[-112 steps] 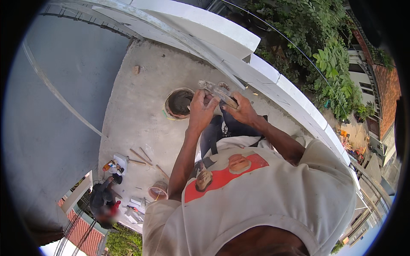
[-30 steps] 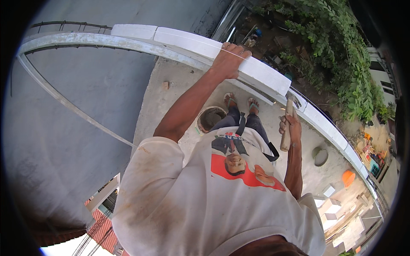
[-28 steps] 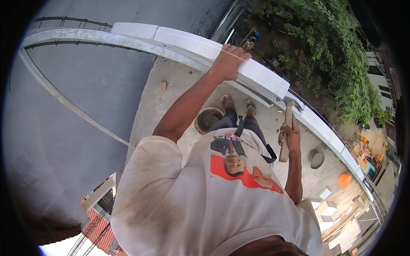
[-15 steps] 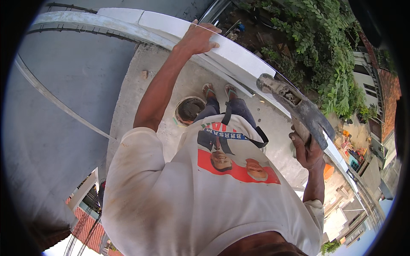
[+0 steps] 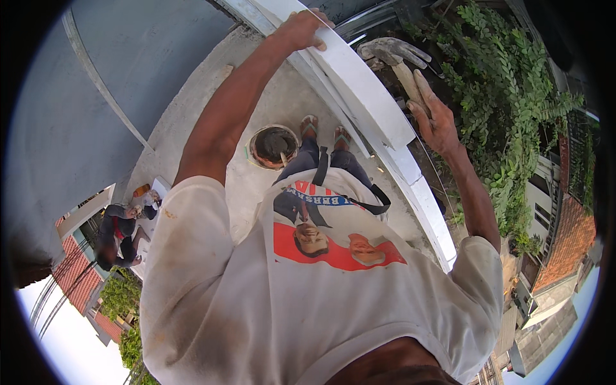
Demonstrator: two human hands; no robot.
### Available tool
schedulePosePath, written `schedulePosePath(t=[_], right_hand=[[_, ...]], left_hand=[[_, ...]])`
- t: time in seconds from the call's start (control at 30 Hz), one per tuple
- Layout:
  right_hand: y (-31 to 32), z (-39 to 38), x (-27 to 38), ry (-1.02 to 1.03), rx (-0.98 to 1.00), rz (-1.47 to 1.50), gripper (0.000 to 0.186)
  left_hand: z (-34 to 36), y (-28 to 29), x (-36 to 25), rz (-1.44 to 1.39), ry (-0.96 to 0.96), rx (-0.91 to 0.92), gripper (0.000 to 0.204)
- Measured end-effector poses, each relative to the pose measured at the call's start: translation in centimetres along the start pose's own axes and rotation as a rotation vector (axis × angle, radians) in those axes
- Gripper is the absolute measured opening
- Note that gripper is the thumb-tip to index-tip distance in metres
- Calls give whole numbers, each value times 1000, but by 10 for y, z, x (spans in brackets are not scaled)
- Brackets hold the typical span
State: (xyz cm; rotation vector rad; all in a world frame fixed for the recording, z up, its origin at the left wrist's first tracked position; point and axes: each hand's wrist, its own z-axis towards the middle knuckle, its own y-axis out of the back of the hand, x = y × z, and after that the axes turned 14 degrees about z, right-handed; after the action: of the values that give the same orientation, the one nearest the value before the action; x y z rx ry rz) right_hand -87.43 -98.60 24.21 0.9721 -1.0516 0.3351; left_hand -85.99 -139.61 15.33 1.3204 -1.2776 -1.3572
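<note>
My left hand [image 5: 301,32] grips the top edge of a white block [image 5: 356,96] in the low wall, fingers curled over it, with a thin string line beside them. In my raised right hand [image 5: 435,125] is a hammer [image 5: 405,80] with a wooden handle and a dusty metal head, which hangs above the wall's outer side, apart from the blocks. Below my arms, a bucket [image 5: 251,146] of dark wet mortar, a tool handle sticking out, stands beside my sandalled feet.
A pale metal strip [image 5: 339,119] runs along the wall's inner side above the concrete floor [image 5: 240,199]. At lower left a person [image 5: 119,231] crouches among small items. Beyond the wall are a drop, leafy plants [image 5: 507,128] and tiled roofs [image 5: 555,250].
My hammer has swung from low at the right up beyond the wall's edge. My left hand still holds the wall, higher in view; the view has shifted, showing the person at lower left again.
</note>
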Motion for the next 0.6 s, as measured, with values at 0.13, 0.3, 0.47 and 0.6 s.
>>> schedulePosePath(t=[0.13,0.3,0.47,0.6], right_hand=[[-10,15,-13,-52,201,-124,64],[-6,9,-19,-4,229,-244,69],[-10,-4,-22,-82,305,-457,68],[-8,-5,-21,-99,269,-260,62]], left_hand=[[0,8,-7,-3,39,49,70],[-6,17,-18,46,74,97,72],[-11,14,-21,42,28,9,71],[-12,16,-12,-26,20,33,72]])
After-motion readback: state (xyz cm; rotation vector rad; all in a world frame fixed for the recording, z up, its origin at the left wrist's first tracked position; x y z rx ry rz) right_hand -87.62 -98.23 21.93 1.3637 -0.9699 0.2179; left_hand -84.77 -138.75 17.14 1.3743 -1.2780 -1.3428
